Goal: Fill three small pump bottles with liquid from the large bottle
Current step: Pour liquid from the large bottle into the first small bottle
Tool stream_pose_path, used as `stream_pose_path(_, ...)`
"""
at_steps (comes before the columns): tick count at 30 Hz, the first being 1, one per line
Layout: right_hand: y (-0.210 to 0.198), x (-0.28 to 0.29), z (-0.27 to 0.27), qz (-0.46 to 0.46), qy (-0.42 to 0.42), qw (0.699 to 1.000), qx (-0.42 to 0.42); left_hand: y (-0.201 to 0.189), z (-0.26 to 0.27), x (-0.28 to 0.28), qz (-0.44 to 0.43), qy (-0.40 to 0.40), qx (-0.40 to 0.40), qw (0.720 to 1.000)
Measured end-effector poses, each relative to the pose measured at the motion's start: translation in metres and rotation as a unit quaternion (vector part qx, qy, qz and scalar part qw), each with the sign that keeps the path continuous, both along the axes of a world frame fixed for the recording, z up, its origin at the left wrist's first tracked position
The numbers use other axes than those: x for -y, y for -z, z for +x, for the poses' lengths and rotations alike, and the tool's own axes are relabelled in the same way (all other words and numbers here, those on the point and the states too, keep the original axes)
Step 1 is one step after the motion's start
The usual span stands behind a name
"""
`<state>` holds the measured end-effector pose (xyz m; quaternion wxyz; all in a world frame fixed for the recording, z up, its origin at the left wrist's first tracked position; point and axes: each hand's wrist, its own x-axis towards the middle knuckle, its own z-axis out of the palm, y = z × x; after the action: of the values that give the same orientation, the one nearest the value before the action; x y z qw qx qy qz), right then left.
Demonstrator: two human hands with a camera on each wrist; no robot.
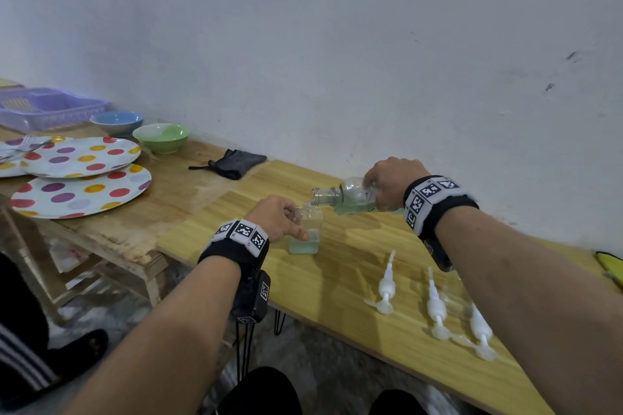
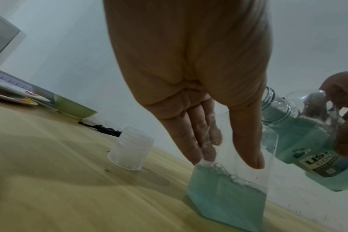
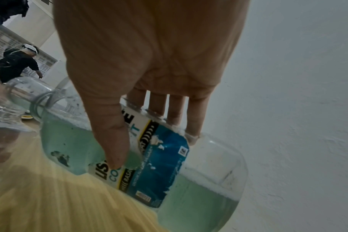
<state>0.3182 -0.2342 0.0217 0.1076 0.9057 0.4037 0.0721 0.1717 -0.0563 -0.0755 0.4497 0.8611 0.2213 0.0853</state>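
Right hand: you are grasping the large bottle, thumb on its label, and tipping it so its open mouth is sitting over the small bottle
Left hand: you are steadying the small bottle, fingers and thumb wrapped round its clear sides
Small bottle: it is standing upright on the table, left of the large bottle, holding green-blue liquid in its lower part
Pumps: three are lying on the table, near right
Cap: it is sitting mouth-down left of the small bottle
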Motion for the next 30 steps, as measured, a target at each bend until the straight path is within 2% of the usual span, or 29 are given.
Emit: stream_pose_path(30,0.0012,-0.0022,0.0043,0.001,-0.01,1.0,0.011,0.0039,0.0023,-0.0033,0.012,0.006,-0.002,1.0)
